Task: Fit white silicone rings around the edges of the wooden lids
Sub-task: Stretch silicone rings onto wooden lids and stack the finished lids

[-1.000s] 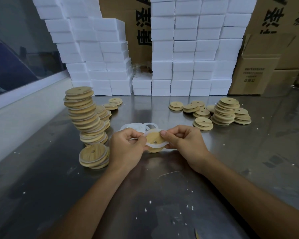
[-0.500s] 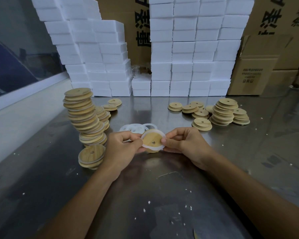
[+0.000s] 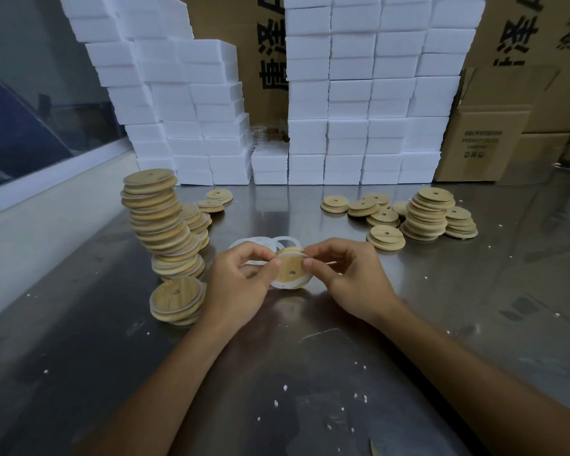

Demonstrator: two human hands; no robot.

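Above the steel table (image 3: 277, 373) both hands hold one round wooden lid (image 3: 292, 269) with a small centre hole. A white silicone ring (image 3: 282, 286) lies around its lower edge. My left hand (image 3: 241, 287) pinches the lid's left rim. My right hand (image 3: 349, 278) pinches the right rim with thumb and forefinger. Several loose white rings (image 3: 260, 243) lie on the table just behind the hands. A tall leaning stack of ringed lids (image 3: 160, 225) stands to the left, with a short stack (image 3: 176, 299) in front of it.
Piles of bare wooden lids (image 3: 428, 215) sit at the right rear, and a few more (image 3: 216, 199) lie behind the tall stack. White foam blocks (image 3: 359, 103) and cardboard boxes (image 3: 484, 143) wall off the back. White crumbs dot the table near me.
The lid has turned in my fingers and the ring now sits round more of its edge. Both hands stay in nearly the same place.
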